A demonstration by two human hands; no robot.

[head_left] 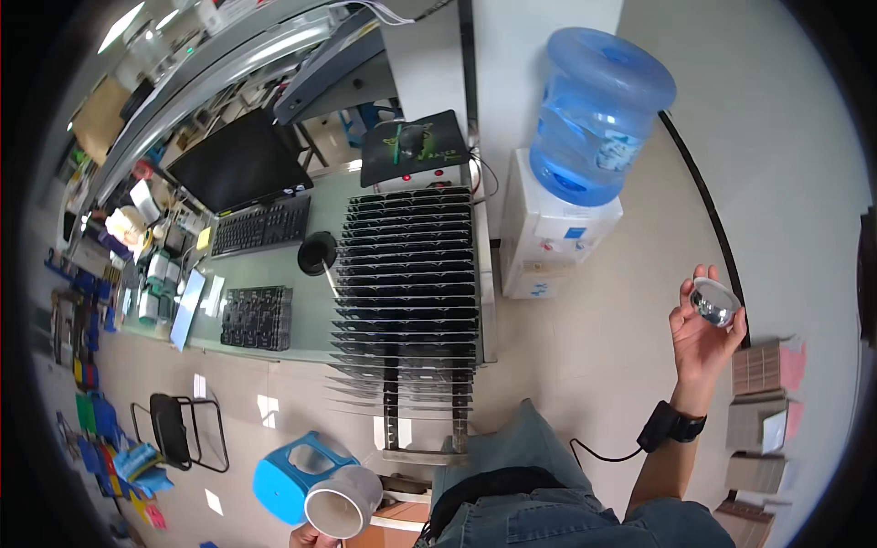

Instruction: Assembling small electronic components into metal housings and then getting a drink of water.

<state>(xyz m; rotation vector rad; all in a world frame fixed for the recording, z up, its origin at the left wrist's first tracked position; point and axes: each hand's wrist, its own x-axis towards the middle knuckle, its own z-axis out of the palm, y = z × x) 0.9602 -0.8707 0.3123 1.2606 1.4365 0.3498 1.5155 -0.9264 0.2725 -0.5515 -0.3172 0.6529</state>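
Observation:
My right hand (702, 345) is raised at the right, fingers curled around a small shiny silver dome-shaped piece with a pale rim (714, 303); whether it is a lid or a little bowl I cannot tell. A black strapped device (671, 426) sits on that wrist, with a cable running off it. At the lower edge, my left hand (312, 537) grips a white mug (345, 502). The mug is tipped so that its round mouth and pale inside show. Most of the left hand is cut off by the frame's edge.
A rack of dark thin boards (406, 283) stands ahead, by a desk with a monitor (240, 163) and keyboard (261, 226). Right of it is a water dispenser (559, 239) with a blue bottle (594, 119). A blue stool (292, 475) and cardboard boxes (758, 370) stand on the floor.

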